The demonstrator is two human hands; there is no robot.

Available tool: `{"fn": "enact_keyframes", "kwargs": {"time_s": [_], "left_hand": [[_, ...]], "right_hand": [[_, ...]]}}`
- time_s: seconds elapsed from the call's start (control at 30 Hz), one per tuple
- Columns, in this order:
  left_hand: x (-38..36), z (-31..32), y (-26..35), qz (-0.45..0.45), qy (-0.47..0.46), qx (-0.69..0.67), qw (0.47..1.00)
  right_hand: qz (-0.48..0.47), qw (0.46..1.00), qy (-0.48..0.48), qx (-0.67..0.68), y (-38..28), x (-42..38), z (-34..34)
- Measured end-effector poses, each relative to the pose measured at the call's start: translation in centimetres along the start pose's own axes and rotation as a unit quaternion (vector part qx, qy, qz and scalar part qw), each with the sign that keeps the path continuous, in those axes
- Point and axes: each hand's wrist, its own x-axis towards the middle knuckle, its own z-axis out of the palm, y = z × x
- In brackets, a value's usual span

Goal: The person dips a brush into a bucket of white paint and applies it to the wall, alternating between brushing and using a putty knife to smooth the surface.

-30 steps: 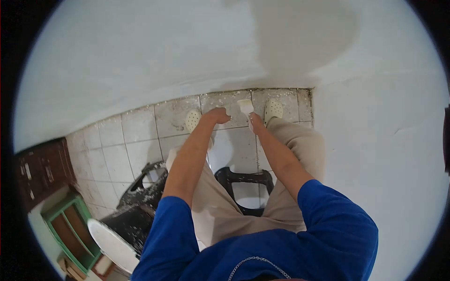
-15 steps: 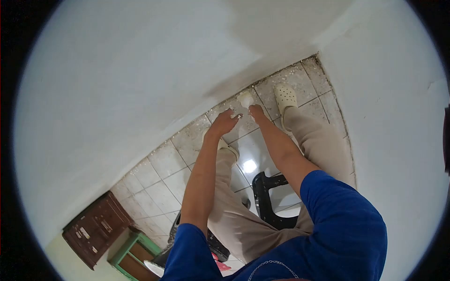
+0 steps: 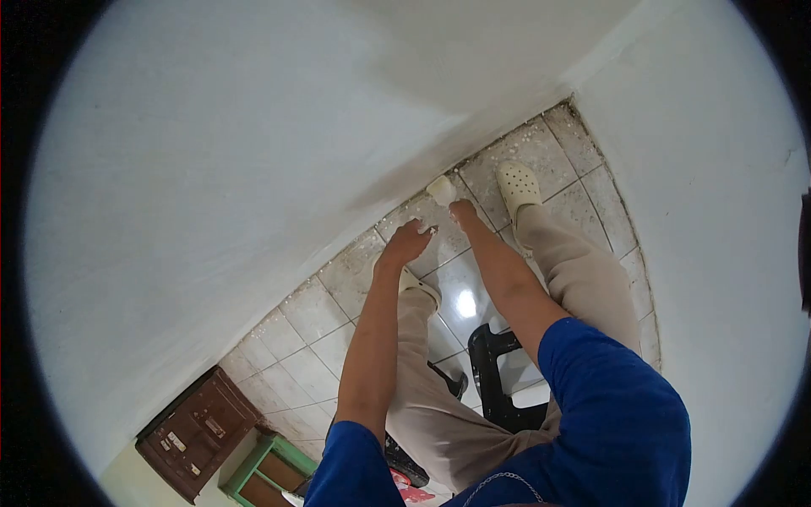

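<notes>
My right hand (image 3: 462,213) is closed near the foot of the wall, with a pale, cream-coloured brush-like thing (image 3: 441,191) sticking out beyond its fingers. That thing is close to the line where wall and floor meet; its exact kind is too small to make out. My left hand (image 3: 408,242) hovers just left of it above the tiles, thumb and fingers apart and white smears on the fingertips. The lower part of the white wall (image 3: 279,169) stands directly ahead of both hands.
Tiled floor (image 3: 306,311) with white specks runs along the wall to a corner. My feet wear cream clogs (image 3: 519,182). Below my arms is a black stool-like frame (image 3: 487,372). A brown plastic drawer or cabinet (image 3: 198,433) and a green frame (image 3: 269,469) stand lower left.
The view has shifted slightly, so floor and furniture sit a little lower and to the right. The brush-like thing and both hands remain near the wall's foot.
</notes>
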Motion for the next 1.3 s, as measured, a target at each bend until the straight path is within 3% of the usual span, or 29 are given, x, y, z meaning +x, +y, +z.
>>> {"fn": "enact_keyframes", "kwargs": {"time_s": [0.2, 0.27, 0.33, 0.43, 0.53, 0.6, 0.67, 0.73, 0.83, 0.87, 0.93, 1.0, 1.07, 1.13, 1.3], "left_hand": [[-0.4, -2.0, 1.6, -0.003, -0.019, -0.074, 0.997], [-1.2, -2.6, 2.2, 0.007, 0.006, -0.045, 0.999], [-1.4, -2.4, 1.7, 0.007, 0.016, -0.049, 0.999], [-1.8, -2.2, 0.6, -0.002, 0.019, -0.042, 0.999], [-2.1, -2.4, 0.0, -0.021, 0.000, -0.047, 0.999], [-2.0, -2.4, -0.1, -0.028, -0.011, -0.038, 0.999], [-1.7, -2.2, 0.0, -0.024, -0.014, -0.010, 1.000], [-2.0, -2.3, 0.7, -0.017, -0.012, -0.027, 0.999], [-1.6, -2.0, 0.6, -0.002, 0.003, -0.029, 1.000], [-1.3, -1.8, 0.6, 0.006, 0.010, -0.026, 1.000], [-1.2, -2.0, 1.1, 0.001, 0.018, -0.022, 1.000], [-1.9, -2.2, 1.4, 0.000, 0.009, -0.029, 1.000], [-2.4, -3.4, 1.9, 0.010, -0.011, -0.045, 0.999], [-1.9, -3.0, 1.1, 0.010, 0.018, -0.065, 0.998], [-1.2, -2.6, -0.3, 0.043, 0.056, -0.023, 0.997]], "right_hand": [[-0.205, 0.978, -0.034, -0.032, 4.1, 3.0, 1.3], [-0.163, 0.986, -0.024, -0.024, 4.4, 2.7, 0.5], [-0.031, 0.999, 0.015, 0.011, 1.0, -1.5, -0.9], [-0.019, 0.999, 0.017, 0.041, 1.3, -0.2, -0.5], [-0.060, 0.998, -0.005, -0.027, 0.3, -0.6, -0.8], [-0.109, 0.977, -0.005, -0.182, -1.5, -2.8, -2.0], [-0.076, 0.979, -0.001, -0.190, -3.1, -4.1, -2.5], [0.040, 0.998, 0.007, -0.047, -3.8, -4.2, -2.4], [-0.042, 0.988, 0.020, -0.146, -3.4, -3.8, -2.4], [-0.124, 0.960, 0.021, -0.248, -3.2, -3.4, -2.6], [-0.279, 0.854, 0.022, -0.440, -2.4, -2.1, -2.9], [-0.206, 0.935, -0.015, -0.289, -3.0, -0.8, -2.7], [-0.125, 0.990, -0.042, -0.047, -3.3, -1.6, -2.8], [-0.033, 0.960, -0.056, 0.272, -5.3, -8.7, -5.2], [0.006, 0.973, -0.023, 0.228, -1.2, -10.1, -5.1]]}}
